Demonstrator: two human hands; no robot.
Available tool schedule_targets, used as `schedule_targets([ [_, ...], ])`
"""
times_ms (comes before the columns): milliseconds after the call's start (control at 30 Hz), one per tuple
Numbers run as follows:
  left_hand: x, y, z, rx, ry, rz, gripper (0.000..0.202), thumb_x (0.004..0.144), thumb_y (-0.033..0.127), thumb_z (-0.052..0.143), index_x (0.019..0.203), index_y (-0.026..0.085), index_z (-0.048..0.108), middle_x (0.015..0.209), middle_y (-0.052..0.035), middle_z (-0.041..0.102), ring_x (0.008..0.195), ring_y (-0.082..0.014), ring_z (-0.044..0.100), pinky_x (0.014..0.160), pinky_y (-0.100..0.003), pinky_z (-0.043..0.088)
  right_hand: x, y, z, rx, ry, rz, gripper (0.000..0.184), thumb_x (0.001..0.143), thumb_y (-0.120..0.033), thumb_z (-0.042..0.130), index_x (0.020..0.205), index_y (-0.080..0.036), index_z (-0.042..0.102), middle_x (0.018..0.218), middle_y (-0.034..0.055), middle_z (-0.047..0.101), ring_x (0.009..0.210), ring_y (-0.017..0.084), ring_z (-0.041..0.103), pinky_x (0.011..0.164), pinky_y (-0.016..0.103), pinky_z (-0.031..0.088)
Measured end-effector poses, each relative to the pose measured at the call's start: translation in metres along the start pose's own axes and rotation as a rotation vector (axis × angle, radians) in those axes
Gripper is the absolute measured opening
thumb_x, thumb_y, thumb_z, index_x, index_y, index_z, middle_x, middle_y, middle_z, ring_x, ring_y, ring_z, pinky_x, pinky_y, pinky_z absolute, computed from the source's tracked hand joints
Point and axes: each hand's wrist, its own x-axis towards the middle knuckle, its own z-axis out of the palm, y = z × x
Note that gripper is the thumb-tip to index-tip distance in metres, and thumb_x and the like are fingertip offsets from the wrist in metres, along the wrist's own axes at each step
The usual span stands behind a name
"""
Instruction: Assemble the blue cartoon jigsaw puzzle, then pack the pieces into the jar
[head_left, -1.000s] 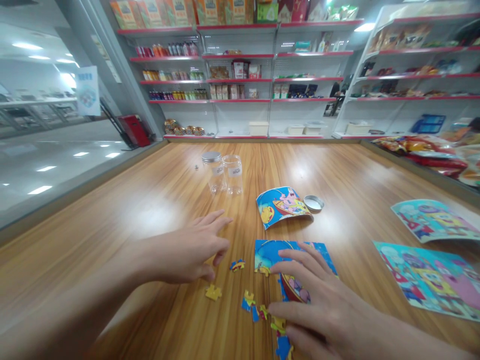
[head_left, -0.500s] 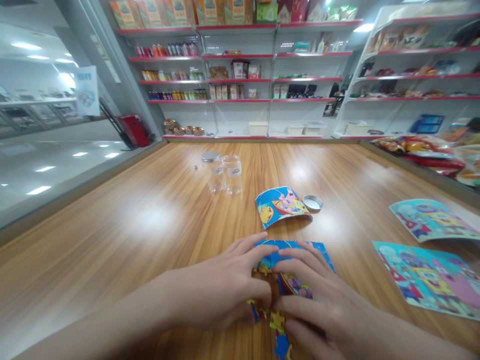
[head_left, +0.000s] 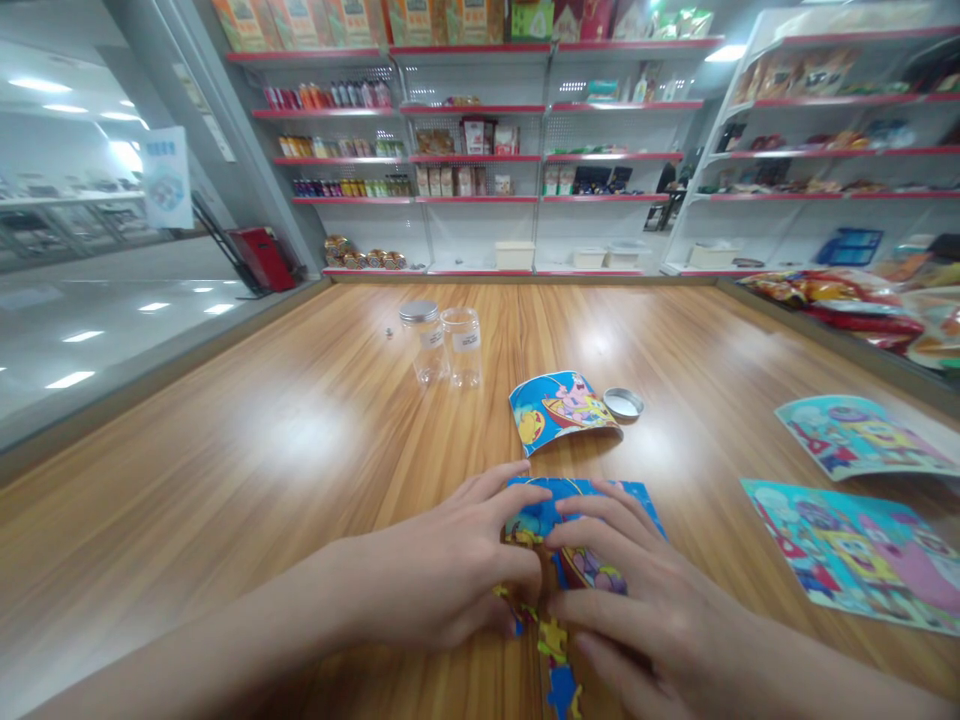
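Left hand [head_left: 450, 575]: fingers spread, pressing flat on the jigsaw puzzle [head_left: 637, 503].
Right hand [head_left: 637, 615]: spread flat on it too.
Bench [head_left: 300, 430]: wooden.

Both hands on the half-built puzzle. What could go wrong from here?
1. The left hand and right hand press on the assembled puzzle from both sides. A sideways push might split joined pieces.
2. The loose pieces lie right between the two hands. A sliding palm could drag or flip them.
3. The fingers cover the seam between them, so a forced misfit might go unnoticed.
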Motion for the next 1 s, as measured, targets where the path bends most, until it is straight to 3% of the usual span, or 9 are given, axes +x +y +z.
schedule_targets([
  [267,-0.001,0.002,-0.004,-0.020,-0.012,0.032,0.021,0.086,0.010,0.064,0.099,0.024,0.072,0.141,-0.0084,0.052,0.148,-0.0288,0.030,0.125,-0.054,0.022,-0.004,0.003,0.004,0.037,0.006,0.000,0.024,0.086,-0.008,0.055,0.098,-0.021,0.071,0.119,0.0106,0.059,0.126,0.031,0.049,0.106,0.058,0.039],
  [433,-0.003,0.000,-0.005,-0.018,-0.008,0.003,0.015,0.090,0.025,0.069,0.104,0.023,0.071,0.136,-0.0104,0.056,0.148,-0.0292,0.030,0.127,-0.054,0.015,-0.005,0.003,0.006,0.041,0.020,-0.006,0.023,0.086,-0.008,0.056,0.099,-0.021,0.070,0.120,0.0107,0.058,0.125,0.032,0.049,0.106,0.060,0.038],
  [567,-0.004,-0.001,0.000,-0.005,0.000,-0.064,0.024,0.088,0.041,0.073,0.104,0.022,0.072,0.145,-0.0111,0.049,0.150,-0.0352,0.025,0.125,-0.058,0.017,-0.005,0.003,0.006,0.003,0.005,-0.010,0.023,0.086,-0.010,0.058,0.099,-0.024,0.071,0.123,0.0105,0.058,0.127,0.034,0.048,0.107,0.066,0.035],
  [700,-0.002,0.001,0.003,0.021,-0.012,-0.100,0.019,0.088,0.039,0.074,0.098,0.023,0.074,0.147,-0.0103,0.047,0.150,-0.0391,0.023,0.122,-0.062,0.022,-0.006,0.003,0.009,-0.031,-0.020,-0.004,0.018,0.088,-0.015,0.062,0.099,-0.025,0.072,0.126,0.0104,0.057,0.128,0.035,0.047,0.108,0.068,0.033],
  [867,-0.008,0.000,-0.017,0.031,-0.035,-0.109,0.008,0.087,0.031,0.074,0.092,0.024,0.075,0.154,-0.0058,0.041,0.151,-0.0372,0.022,0.121,-0.058,0.028,-0.009,0.005,0.013,-0.047,-0.025,0.008,0.018,0.090,-0.018,0.064,0.103,-0.027,0.071,0.125,0.0107,0.057,0.130,0.036,0.045,0.107,0.069,0.035],
  [1000,-0.023,-0.014,-0.038,0.114,0.091,-0.283,0.007,0.092,0.025,0.067,0.094,0.027,0.074,0.155,-0.0032,0.039,0.149,-0.0319,0.028,0.119,-0.056,0.029,-0.010,0.007,0.015,-0.058,-0.004,0.011,0.018,0.093,-0.017,0.061,0.104,-0.027,0.070,0.127,0.0109,0.056,0.130,0.036,0.045,0.103,0.068,0.038],
])
